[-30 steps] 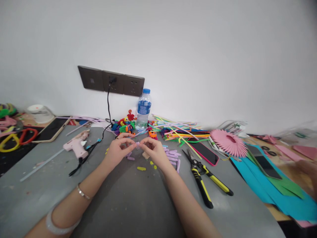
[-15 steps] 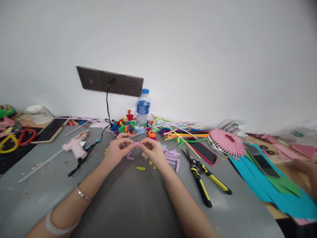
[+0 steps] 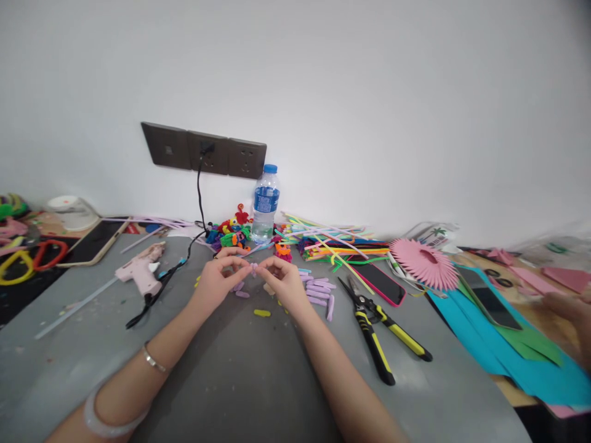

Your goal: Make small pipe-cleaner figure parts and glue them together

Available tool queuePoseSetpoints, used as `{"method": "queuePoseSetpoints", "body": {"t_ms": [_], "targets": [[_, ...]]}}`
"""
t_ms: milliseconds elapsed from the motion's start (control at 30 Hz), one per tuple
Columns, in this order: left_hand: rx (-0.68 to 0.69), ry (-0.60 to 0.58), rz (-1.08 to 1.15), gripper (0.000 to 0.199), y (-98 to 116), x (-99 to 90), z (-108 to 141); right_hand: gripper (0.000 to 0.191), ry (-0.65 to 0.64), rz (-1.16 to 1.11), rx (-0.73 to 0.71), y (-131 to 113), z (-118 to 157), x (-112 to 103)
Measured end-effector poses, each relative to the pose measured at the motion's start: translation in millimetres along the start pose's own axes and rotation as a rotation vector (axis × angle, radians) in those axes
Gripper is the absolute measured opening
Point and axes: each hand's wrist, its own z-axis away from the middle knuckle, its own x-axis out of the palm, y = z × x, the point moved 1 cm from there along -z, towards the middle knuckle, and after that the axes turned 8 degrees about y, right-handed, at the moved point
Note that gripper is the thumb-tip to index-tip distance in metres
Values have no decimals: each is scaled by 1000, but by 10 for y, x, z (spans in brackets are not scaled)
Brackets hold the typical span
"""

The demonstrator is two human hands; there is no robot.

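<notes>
Between the fingertips of my left hand [image 3: 221,277] and my right hand [image 3: 284,280] is a small light-purple pipe cleaner piece [image 3: 253,269], pinched from both sides above the grey table. Its exact shape is too small to make out. Right of my right hand lie several short purple pipe cleaner pieces [image 3: 318,289], and a few more purple pieces [image 3: 242,294] rest under my left hand. A yellow piece [image 3: 261,313] lies in front of my hands. Small yellow bits beside my right hand are partly hidden.
A water bottle [image 3: 266,206] stands by the wall, with long pipe cleaners [image 3: 341,246] to its right. Pliers-like cutters [image 3: 378,326] lie opened near a red-edged phone [image 3: 381,283]. At left is a pink glue gun [image 3: 141,271] with its cord. Another person's hand [image 3: 570,311] shows far right.
Hardly anything differs: my hands stay pinched on the purple piece, with only tiny finger movement. The whole view has shifted very slightly.
</notes>
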Motion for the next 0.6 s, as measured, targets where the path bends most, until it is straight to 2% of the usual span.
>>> {"method": "queuePoseSetpoints", "body": {"t_ms": [233, 600], "targets": [[-8, -18, -1, 23, 22, 10, 9, 28, 8, 3, 23, -7, 2, -8], [-7, -18, 9, 24, 19, 18, 14, 29, 24, 8, -24, 13, 7, -6]]}}
